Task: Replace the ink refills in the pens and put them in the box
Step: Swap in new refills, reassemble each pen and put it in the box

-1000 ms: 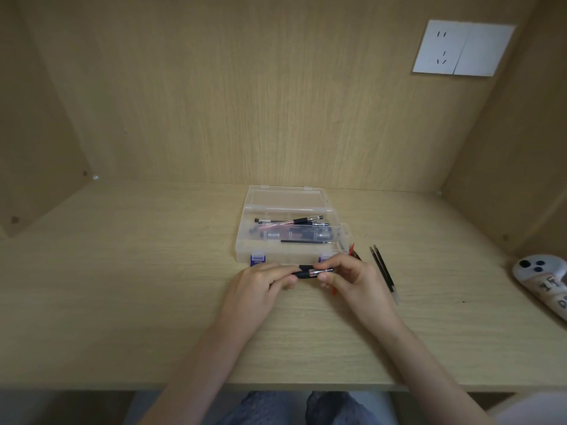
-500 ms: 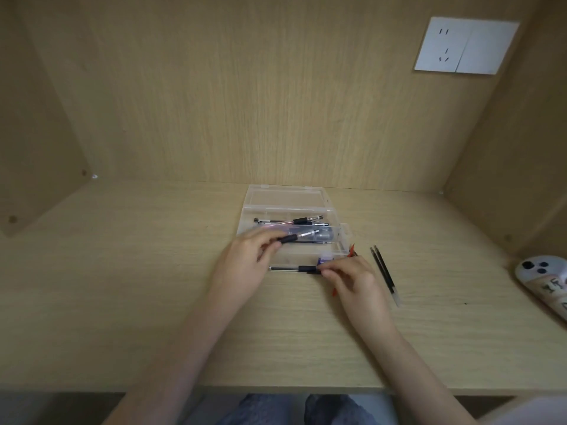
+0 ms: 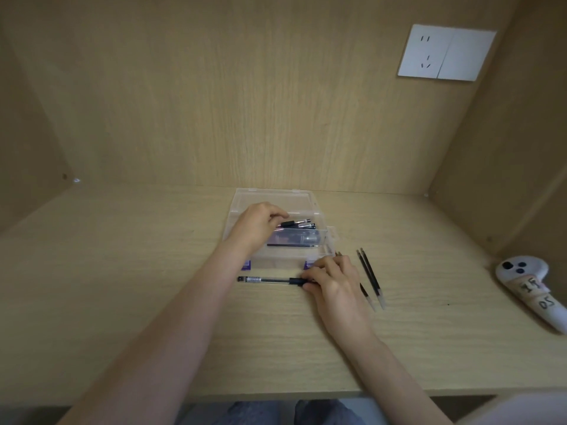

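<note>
A clear plastic box [image 3: 306, 199] with blue latches lies open on the wooden desk, with pens inside. My left hand [image 3: 259, 222] reaches into the box and its fingers pinch a black-gripped pen [image 3: 296, 223] at the back compartment. In front of the box a clear pen with a black grip [image 3: 270, 280] lies flat on the desk, and my right hand [image 3: 333, 279] holds its tip end. Two dark ink refills [image 3: 371, 277] lie side by side on the desk just right of my right hand.
A white controller [image 3: 530, 289] with written tape labels rests at the desk's right edge. A white wall socket [image 3: 446, 52] is mounted on the back panel. Wooden side panels close in the desk left and right.
My left hand carried a pen from in front of the box up into its back compartment. My right hand stayed on the pen lying in front of the box.
</note>
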### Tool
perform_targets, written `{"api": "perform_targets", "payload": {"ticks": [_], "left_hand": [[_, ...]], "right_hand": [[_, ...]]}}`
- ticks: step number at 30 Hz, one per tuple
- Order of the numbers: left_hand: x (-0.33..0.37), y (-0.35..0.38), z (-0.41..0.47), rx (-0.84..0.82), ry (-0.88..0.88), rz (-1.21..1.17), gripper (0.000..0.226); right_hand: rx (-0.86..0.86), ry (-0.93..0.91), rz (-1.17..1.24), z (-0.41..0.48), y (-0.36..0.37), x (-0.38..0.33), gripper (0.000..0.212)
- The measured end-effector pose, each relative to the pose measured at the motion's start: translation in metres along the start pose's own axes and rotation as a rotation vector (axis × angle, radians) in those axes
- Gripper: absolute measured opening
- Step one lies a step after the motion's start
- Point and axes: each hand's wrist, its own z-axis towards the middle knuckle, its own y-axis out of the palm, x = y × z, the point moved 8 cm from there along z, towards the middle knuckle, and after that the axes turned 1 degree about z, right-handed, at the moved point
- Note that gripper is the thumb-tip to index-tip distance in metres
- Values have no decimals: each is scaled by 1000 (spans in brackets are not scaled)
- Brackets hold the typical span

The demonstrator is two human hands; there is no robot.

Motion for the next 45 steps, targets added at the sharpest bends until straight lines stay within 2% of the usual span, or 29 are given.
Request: {"api": "perform_targets", "payload": {"ticks": [5,9,13,18,23,26,31,34,37,42,45], "left_hand": [[34,-12,-32,67,119,-74,20],[63,-2,-81,-26,218,-22,23],[55,8,-114,-36,152,43,27],[49,7,-124,27,156,25,15],[46,7,-128,55,128,94,17],[46,7,-129,65,118,139,23],[42,0,-130,144,109,233,46],[42,-4,-132,195,115,230,44],[38,-9,-135,218,92,179,41],[38,-6,-138,180,66,98,22],[38,-1,-136,148,85,79,16]], "right_hand": [[-1,7,172,-1,-11,-6,15],[-18,47,456,-1,-14,-3,18],[-40,127,592,-3,-10,1,19],[-73,75,524,-4,-5,-5,12],[-136,97,521,-5,2,-3,13],[-153,92,556,-5,2,-5,11],[-172,100,595,-7,-1,-5,9],[-145,176,598,-6,-3,1,10],[-69,282,502,-5,-7,17,10],[-112,16,218,-2,2,0,23],[-121,49,255,-1,2,3,29]]}}
